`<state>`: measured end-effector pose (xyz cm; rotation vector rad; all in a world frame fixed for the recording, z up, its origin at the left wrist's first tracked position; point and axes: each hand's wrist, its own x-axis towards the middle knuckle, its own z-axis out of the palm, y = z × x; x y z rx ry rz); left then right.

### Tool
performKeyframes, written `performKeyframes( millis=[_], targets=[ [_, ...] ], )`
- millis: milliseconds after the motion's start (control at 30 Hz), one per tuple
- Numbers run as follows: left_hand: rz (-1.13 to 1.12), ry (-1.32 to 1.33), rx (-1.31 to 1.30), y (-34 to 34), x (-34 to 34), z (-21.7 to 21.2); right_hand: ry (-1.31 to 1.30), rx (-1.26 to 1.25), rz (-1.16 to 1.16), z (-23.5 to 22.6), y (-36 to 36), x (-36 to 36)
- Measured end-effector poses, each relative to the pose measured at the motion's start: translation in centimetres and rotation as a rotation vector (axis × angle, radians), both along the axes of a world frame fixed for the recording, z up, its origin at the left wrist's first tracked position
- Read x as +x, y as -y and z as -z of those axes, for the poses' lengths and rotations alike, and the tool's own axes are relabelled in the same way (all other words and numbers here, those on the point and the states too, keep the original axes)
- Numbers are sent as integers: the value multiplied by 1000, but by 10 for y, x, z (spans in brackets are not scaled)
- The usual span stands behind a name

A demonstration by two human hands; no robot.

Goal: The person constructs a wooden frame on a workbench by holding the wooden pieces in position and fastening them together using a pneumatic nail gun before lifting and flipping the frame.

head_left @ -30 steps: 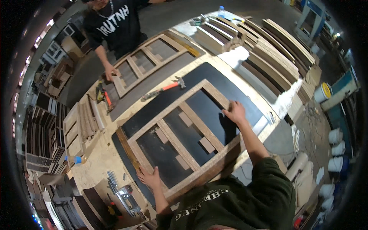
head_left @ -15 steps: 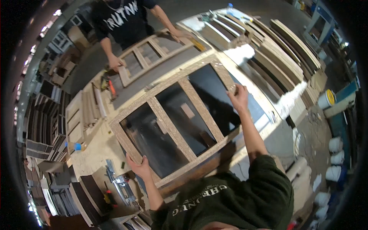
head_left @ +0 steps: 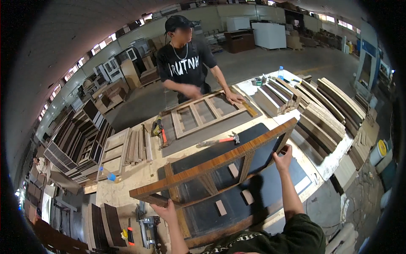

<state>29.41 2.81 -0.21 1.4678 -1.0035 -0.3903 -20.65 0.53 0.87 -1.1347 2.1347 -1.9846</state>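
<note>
Since a second ago, the wooden frame (head_left: 220,163) is tipping up off the black mat (head_left: 270,199), gripped by the left hand (head_left: 165,210) underneath and the right hand (head_left: 282,154) at its far corner. Both arms are reaching forward; a slipping grip risks dropping it onto the loose blocks (head_left: 220,207) between them.
</note>
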Motion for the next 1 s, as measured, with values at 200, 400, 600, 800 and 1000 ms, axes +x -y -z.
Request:
performKeyframes(
  millis=[200, 400, 600, 800, 1000],
  targets=[
    [132, -80, -164, -12, -6, -45, 58, -63, -257, -49, -18, -2],
    [325, -217, -500, -17, 13, -101, 249, -473, -577, -115, -5, -14],
    [268, -413, -251, -5, 24, -98, 314, -335, -561, -110, 15, -43],
    [266, -253, -136, 8, 22, -123, 396, -259, -518, -100, 51, -52],
    [552, -436, -284, 23, 30, -122, 405, -246, -468, -102, 79, -46]
  ],
)
